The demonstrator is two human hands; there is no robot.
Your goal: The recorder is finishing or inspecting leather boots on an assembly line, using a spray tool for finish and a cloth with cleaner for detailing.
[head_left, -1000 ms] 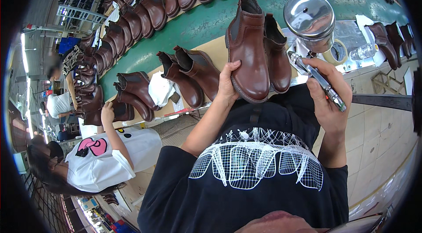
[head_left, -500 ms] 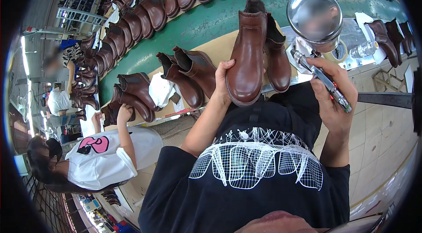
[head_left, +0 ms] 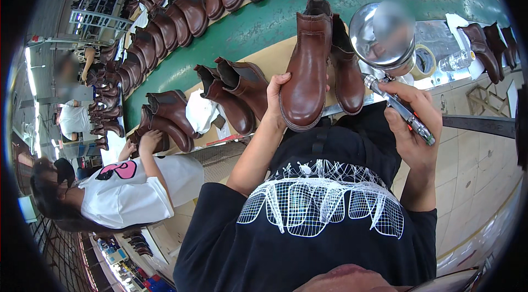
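My left hand [head_left: 275, 99] is closed round the side of a brown leather ankle boot [head_left: 305, 77], which is held upright with its toe toward me. Some fingers are hidden behind the boot. Right beside it is a second brown boot [head_left: 349, 74]; I cannot tell whether it stands on the table or touches the first. My right hand [head_left: 417, 127] is wrapped round a metal spray gun [head_left: 410, 113] with a shiny round cup [head_left: 366, 33] on top. The gun's front end is close to the second boot.
More brown boots [head_left: 242, 91] stand along the green table [head_left: 264, 33], with a white cloth [head_left: 202, 111] among them. A tape roll [head_left: 423, 62] and a clear plastic bottle [head_left: 456, 61] lie at the right. At the left, a co-worker in a white shirt [head_left: 129, 193] handles another boot.
My right hand has shifted the spray gun slightly left, nearer the boots. The boot in my left hand has moved a little left. The co-worker's hands have moved over a boot.
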